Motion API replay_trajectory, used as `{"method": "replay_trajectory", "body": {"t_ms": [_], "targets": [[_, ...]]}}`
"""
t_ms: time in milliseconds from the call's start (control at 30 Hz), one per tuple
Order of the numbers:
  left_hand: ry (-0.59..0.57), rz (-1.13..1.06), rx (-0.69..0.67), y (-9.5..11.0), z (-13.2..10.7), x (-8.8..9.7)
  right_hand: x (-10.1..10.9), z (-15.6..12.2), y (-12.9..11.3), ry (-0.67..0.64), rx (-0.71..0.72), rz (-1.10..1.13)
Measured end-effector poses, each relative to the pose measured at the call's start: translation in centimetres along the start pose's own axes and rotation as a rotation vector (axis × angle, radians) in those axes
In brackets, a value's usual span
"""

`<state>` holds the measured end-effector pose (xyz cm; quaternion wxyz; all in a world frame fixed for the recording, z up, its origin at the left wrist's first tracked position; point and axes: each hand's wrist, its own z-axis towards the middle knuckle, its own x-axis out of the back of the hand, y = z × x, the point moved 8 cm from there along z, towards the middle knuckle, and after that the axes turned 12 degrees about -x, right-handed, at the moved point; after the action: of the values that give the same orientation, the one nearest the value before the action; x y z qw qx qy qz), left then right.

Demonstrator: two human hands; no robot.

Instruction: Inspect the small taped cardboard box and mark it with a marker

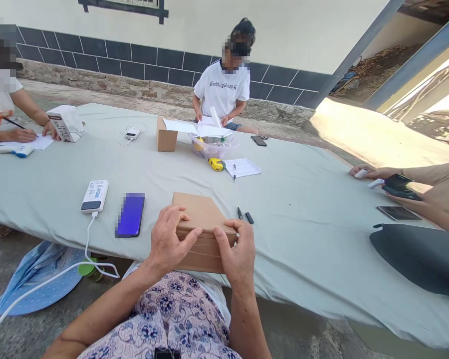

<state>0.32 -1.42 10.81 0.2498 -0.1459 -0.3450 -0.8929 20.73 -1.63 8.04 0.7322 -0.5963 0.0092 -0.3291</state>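
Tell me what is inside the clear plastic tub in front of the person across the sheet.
Through the wall of the clear plastic tub something yellow shows at the left. White papers lie over its rim and cover the rest, so the other contents cannot be seen.

I see left hand (170, 244) and right hand (237, 254) gripping cardboard box (200, 214) at 6 o'clock; phone (130, 214) at 9, pen (240, 214) at 3.

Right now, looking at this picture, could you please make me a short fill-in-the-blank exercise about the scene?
1. Both hands, left hand and right hand, hold a brown ____ box.
2. The phone left of the box has a ____ screen.
3. A white ____ runs from the power bank off the table edge.
4. The tape measure is ____.

Missing words: cardboard; blue; cable; yellow
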Motion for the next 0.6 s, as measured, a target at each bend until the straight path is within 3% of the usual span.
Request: {"method": "replay_trajectory", "body": {"t_ms": [267, 600], "targets": [[0.083, -0.114, 0.045, -1.5, 0.3, 1.2, -0.4, -0.2, -0.2, -0.107, -0.016, 0.23], [0.287, -0.222, 0.315, -5.4, 0.1, 3.4, -2.8, -0.8, 0.3, -0.274, -0.004, 0.296]]}}
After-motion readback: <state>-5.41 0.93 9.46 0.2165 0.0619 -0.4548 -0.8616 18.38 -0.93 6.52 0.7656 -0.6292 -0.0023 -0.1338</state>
